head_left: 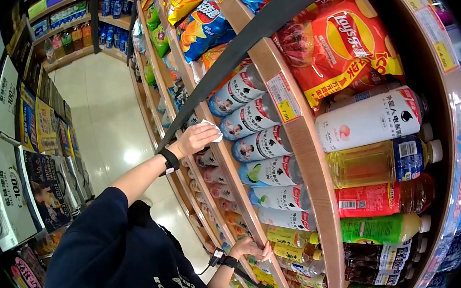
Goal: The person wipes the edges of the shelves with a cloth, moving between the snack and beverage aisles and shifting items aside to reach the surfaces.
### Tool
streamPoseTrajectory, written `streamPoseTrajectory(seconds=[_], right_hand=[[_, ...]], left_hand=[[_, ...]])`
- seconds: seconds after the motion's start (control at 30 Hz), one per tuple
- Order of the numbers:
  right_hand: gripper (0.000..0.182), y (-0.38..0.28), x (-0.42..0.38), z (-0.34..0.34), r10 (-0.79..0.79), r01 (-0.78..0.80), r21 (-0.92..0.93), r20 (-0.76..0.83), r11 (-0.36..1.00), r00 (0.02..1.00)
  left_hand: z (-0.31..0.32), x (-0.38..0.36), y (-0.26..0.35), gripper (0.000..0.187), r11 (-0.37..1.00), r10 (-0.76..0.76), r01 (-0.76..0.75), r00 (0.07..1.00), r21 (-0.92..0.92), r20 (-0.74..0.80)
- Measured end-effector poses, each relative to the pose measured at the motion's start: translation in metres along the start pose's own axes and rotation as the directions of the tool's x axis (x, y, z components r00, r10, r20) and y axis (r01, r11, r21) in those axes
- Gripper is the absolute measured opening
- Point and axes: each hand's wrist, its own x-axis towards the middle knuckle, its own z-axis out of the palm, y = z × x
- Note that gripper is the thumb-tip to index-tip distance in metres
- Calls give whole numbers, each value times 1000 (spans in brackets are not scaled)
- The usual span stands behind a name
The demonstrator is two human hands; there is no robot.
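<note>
My left hand (199, 138), with a dark band on the wrist, is closed on a white cloth (213, 131). It presses the cloth to the front edge of a wooden shelf (227, 168), near the white-labelled drink bottles (255, 116). Lower in the view, my right hand (250, 249) has its fingers around the front edge of the same shelf, beside yellow-labelled bottles (288, 251). Some of its fingertips are hard to make out. A dark band and a small device (216, 257) are at that wrist.
A shelf above holds a white bottle (372, 119), several coloured drinks and a red chip bag (344, 41). A dark post (233, 53) crosses the shelf fronts. Price tags (284, 97) line the edges. Stacked boxes (45, 188) stand across the tiled aisle (102, 111).
</note>
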Motion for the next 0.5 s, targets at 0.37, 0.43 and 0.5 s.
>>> streamPoseTrajectory(seconds=[0.37,0.43,0.5], right_hand=[[54,-2,3,-2,-10,12,-100,28,995,1000],[53,-1,2,-2,-4,6,-81,26,997,1000],[50,-1,3,-2,5,-4,-48,26,999,1000]], left_hand=[[-13,15,-45,27,997,-64,66,997,38,-53],[-12,14,-44,27,994,-85,89,995,70,-53],[-7,13,-36,27,983,-164,172,980,62,-110]])
